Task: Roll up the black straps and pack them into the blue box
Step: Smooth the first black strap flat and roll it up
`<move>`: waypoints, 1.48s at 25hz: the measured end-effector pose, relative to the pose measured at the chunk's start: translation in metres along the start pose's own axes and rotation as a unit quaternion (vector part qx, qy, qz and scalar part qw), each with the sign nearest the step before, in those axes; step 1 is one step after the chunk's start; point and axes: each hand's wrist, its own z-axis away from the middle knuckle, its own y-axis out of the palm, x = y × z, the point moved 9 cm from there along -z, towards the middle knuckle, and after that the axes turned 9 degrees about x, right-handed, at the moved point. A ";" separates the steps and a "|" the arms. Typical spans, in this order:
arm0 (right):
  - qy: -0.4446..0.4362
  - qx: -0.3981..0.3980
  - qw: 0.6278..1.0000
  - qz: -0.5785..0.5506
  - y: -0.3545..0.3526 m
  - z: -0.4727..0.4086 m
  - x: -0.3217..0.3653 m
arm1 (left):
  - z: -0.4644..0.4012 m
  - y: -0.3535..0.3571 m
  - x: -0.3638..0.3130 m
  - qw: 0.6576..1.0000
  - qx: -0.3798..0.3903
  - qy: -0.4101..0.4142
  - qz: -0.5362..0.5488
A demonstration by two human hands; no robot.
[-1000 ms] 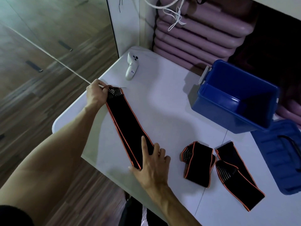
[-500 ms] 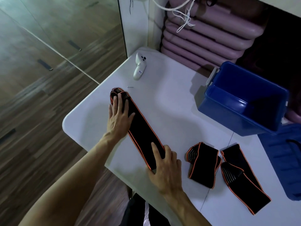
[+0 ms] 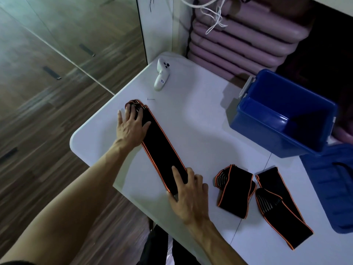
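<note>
A long black strap (image 3: 162,148) with orange edging lies flat and diagonal on the white table (image 3: 200,119). My left hand (image 3: 131,127) rests flat on its far end, fingers spread. My right hand (image 3: 188,192) presses fingertips on the near end at the table's front edge. Two more black straps lie to the right: one loosely folded (image 3: 236,190), one partly folded and longer (image 3: 280,205). The open blue box (image 3: 284,115) stands tilted at the back right; no strap shows inside it.
A white handheld controller (image 3: 162,76) and a small screw (image 3: 150,99) lie at the table's far side. The blue lid (image 3: 332,184) lies at the right edge. Stacked pink pads (image 3: 244,41) sit behind the table. Wooden floor drops off to the left.
My left hand let go of the strap's far end and laid it down, then slid flat along it toward that end. My right hand stayed pressed on the near end.
</note>
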 end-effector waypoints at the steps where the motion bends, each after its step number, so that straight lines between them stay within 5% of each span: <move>1: -0.001 -0.001 1.000 0.000 0.000 0.000 0.000 | -0.003 0.000 0.003 1.000 0.010 -0.002 -0.007; 7: -0.010 -0.002 1.000 -0.002 0.002 0.000 -0.002 | 0.004 -0.029 -0.019 0.996 -0.073 0.027 -0.044; 14: -0.022 -0.007 1.000 0.003 0.003 0.003 -0.001 | -0.007 -0.007 0.004 0.999 0.023 -0.010 -0.038; 19: -0.027 -0.004 1.000 0.008 0.005 0.002 -0.001 | 0.021 -0.033 -0.022 0.991 -0.118 0.067 -0.020; 21: -0.030 -0.003 1.000 0.008 0.007 0.002 -0.002 | 0.027 -0.018 -0.029 0.993 -0.090 0.077 -0.006; 25: -0.046 -0.010 0.999 0.006 0.005 0.002 -0.001 | 0.022 0.022 0.001 0.997 0.040 -0.036 0.050; 34: -0.105 -0.002 0.990 -0.097 0.003 0.004 -0.010 | 0.017 0.025 0.009 0.994 0.046 -0.045 0.084; 37: -0.149 0.023 0.980 -0.127 0.009 0.010 -0.018 | 0.032 0.001 -0.002 0.997 -0.035 -0.010 0.068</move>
